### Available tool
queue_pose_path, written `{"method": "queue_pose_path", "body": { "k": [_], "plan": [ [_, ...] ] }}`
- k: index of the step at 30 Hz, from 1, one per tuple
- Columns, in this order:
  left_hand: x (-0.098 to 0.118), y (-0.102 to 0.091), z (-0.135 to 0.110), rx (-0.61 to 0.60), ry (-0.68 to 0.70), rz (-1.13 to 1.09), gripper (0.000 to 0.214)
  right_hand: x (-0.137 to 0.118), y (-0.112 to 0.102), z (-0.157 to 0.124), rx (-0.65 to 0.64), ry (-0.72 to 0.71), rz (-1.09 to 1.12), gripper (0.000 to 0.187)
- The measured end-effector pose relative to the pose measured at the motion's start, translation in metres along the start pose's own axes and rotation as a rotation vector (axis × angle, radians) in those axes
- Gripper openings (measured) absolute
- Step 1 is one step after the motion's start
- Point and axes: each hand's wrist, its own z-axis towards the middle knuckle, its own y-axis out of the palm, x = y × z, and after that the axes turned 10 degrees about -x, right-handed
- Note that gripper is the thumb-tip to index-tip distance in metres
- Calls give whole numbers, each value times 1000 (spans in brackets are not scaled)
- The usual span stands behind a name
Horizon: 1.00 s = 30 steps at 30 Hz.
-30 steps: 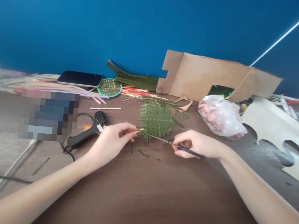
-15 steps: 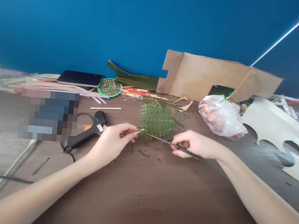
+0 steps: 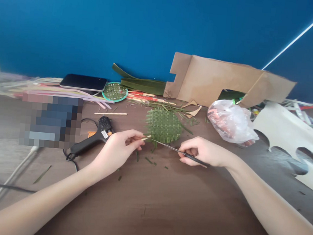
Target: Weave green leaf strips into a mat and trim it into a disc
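Note:
My left hand (image 3: pixel 121 149) is closed, thumb and fingers pinching a thin pale strip (image 3: pixel 147 137) whose tip sticks out to the right. Black-handled scissors (image 3: pixel 194 158) are gripped in my right hand (image 3: pixel 201 150). Their narrow blades point left, with the tips close to the end of that strip and at the lower edge of a woven green leaf mat (image 3: pixel 163 125). The mat lies flat on the table just beyond both hands, with short ends poking out along its left side. Several small green clippings (image 3: pixel 148 160) are scattered below it.
A black glue gun (image 3: pixel 90 142) and its cord lie by my left hand. Behind are a phone (image 3: pixel 83 82), a round green-rimmed woven piece (image 3: pixel 115 92), leaf strips (image 3: pixel 143 84) and cut cardboard (image 3: pixel 214 78). A plastic bag (image 3: pixel 232 122) sits at right, near white cut-out sheeting (image 3: pixel 289 127).
My right hand and the scissors have shifted very slightly left. A small dark clipping now shows on the table below my left hand. My left hand and the mat stay put.

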Motion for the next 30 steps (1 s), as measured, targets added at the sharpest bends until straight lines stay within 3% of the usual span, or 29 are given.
{"method": "queue_pose_path", "body": {
  "k": [30],
  "plan": [
    [5,4,0,10,-79,-222,16,0,2,1,-14,1,82,19]
  ]
}}
